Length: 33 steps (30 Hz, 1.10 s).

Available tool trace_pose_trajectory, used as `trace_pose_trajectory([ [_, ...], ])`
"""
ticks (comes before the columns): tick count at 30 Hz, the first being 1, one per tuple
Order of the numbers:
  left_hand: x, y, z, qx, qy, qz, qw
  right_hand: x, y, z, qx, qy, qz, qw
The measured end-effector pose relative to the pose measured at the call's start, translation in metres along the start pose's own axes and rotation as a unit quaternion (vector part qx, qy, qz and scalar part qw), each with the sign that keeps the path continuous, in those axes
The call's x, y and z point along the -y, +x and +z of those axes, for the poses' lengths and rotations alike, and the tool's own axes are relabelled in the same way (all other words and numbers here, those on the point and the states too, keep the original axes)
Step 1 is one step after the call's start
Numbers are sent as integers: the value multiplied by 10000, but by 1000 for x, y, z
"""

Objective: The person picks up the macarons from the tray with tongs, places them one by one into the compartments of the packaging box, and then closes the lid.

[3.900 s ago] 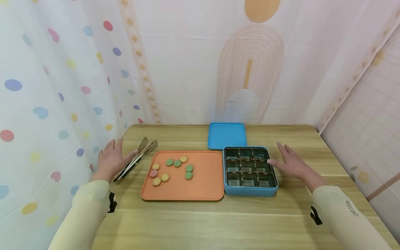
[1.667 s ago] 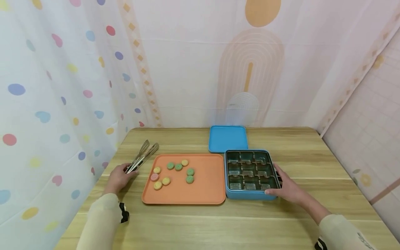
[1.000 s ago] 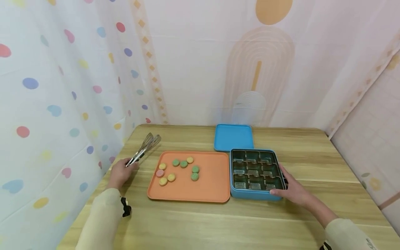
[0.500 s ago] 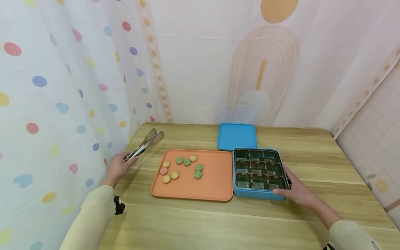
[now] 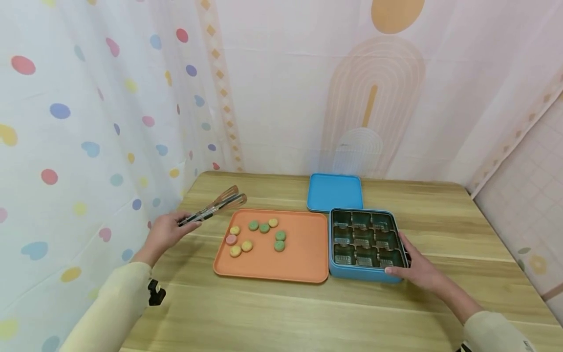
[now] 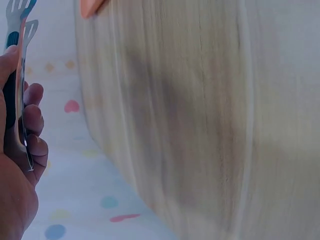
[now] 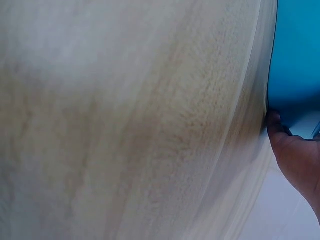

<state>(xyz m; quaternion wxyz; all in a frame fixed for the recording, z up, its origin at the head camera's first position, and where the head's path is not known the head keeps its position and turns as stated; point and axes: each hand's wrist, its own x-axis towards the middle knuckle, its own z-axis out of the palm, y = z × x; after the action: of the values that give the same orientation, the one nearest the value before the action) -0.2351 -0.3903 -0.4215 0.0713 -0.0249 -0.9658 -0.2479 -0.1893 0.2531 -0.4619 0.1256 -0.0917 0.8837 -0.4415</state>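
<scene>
My left hand (image 5: 164, 232) grips metal tongs with dark handles (image 5: 215, 205), raised at the left, their slotted heads pointing over the tray's far left corner. In the left wrist view, thumb and fingers wrap the tongs (image 6: 11, 105). My right hand (image 5: 420, 269) holds the near right corner of a blue box (image 5: 365, 274), thumb on the front rim, fingers along the right side. That box has a dark insert with several unfilled compartments. On the orange tray (image 5: 281, 271) lie small round cookies: green (image 5: 280, 235), yellow (image 5: 247, 246) and one pink (image 5: 231, 239).
A blue lid (image 5: 334, 192) lies flat behind the box, close to it. Tray and box stand side by side on the wooden table (image 5: 272, 313). Patterned curtains (image 5: 272, 98) hang behind the table and along both sides.
My left hand first came down onto the tongs, gripped them, then lifted them and swung their heads right. The right hand moved onto the box corner and stays there. The cookies lie unchanged.
</scene>
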Motion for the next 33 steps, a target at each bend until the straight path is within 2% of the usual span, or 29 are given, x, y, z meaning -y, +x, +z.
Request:
trace_pose_trajectory([
  [4,-9,-3,0,71,111,422,9990,0,0,0,3,68,0,10000],
  [7,-17,-6,3,206,-4,714,9972,-2,0,-1,-23,121,-29,9999],
  [13,-31,-17,9,655,-276,908,9933,-3,1,0,-33,147,-78,9999],
  [17,-38,-23,16,796,-433,1132,9894,-2,1,0,-6,213,-80,9997],
  [21,-41,-30,22,936,-558,1246,9862,0,1,0,7,155,-38,9999],
  [25,-40,-34,32,1013,-437,1369,9844,-1,1,0,15,125,-9,9999],
  [30,-37,-38,44,944,-305,1718,9801,-3,1,1,-8,153,-52,9999],
  [33,-37,-40,49,870,-233,1818,9792,-3,1,0,-8,193,-63,9998],
])
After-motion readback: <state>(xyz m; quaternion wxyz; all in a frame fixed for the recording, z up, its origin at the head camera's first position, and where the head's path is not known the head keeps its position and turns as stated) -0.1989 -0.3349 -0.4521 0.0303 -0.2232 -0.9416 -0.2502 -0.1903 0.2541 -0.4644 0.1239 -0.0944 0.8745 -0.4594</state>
